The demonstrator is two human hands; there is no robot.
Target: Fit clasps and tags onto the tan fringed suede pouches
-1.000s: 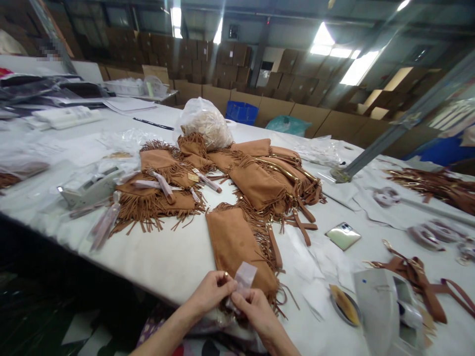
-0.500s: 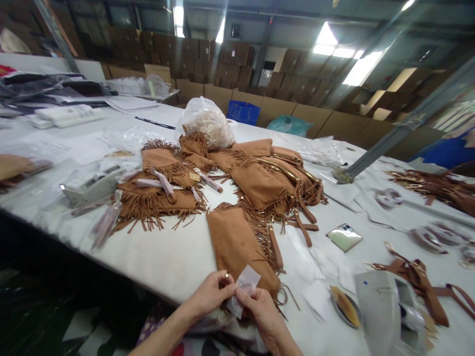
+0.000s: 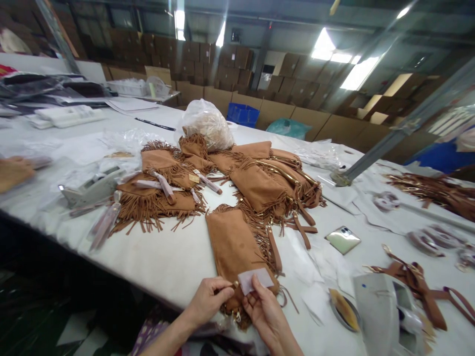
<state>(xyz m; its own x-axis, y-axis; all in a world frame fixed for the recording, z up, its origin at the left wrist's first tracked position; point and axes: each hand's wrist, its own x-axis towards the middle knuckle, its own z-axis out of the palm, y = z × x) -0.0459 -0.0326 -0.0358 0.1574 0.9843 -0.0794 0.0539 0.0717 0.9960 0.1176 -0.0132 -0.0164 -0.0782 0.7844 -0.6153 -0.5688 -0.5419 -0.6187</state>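
A tan suede fringed pouch (image 3: 232, 237) lies flat at the table's front edge, its near end toward me. My left hand (image 3: 211, 302) is at that end, thumb and forefinger pinched on a small gold-coloured metal piece (image 3: 235, 285) too small to name surely. My right hand (image 3: 267, 314) holds a small sheet of thin whitish tissue paper (image 3: 258, 280) between thumb and fingers, over the pouch's near corner. Gold-coloured hardware (image 3: 236, 314) and some fringe show below, between the hands. A brown wrist strap (image 3: 274, 249) lies along the pouch's right side.
More fringed pouches (image 3: 260, 185) are piled beyond, with others (image 3: 159, 198) on the left. A tape dispenser (image 3: 388, 311), a tape roll (image 3: 344, 310), a phone (image 3: 343, 240) and brown straps (image 3: 417, 282) lie to the right. Another dispenser (image 3: 92, 187) is at left; a metal post (image 3: 393, 133) stands at right.
The tissue paper, bunched between both hands before, is now spread flatter and farther right in my right hand. My hands have moved slightly apart, uncovering hardware between them.
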